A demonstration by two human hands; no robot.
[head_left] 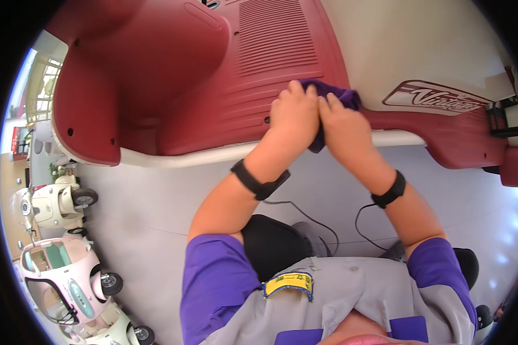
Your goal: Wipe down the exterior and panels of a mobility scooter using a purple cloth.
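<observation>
A purple cloth (346, 96) lies bunched on the ribbed red footboard (224, 109) of a scooter-like vehicle, beside the cream body panel. My left hand (294, 115) grips the cloth with curled fingers, knuckles up. Right beside it, my right hand (346, 127) is closed on the same cloth, the two hands touching at the fingers. One corner of the cloth hangs below between my hands, over the cream edge trim (236, 152). My palms and part of the cloth are hidden under the fingers.
A cream side panel (408, 46) with a lettered emblem rises at the right. To the left, a curved red leg shield (86, 103) stands up. Dark cables (305, 213) run from my wristbands toward my legs. Several small pale vehicles (69, 270) are parked at far left.
</observation>
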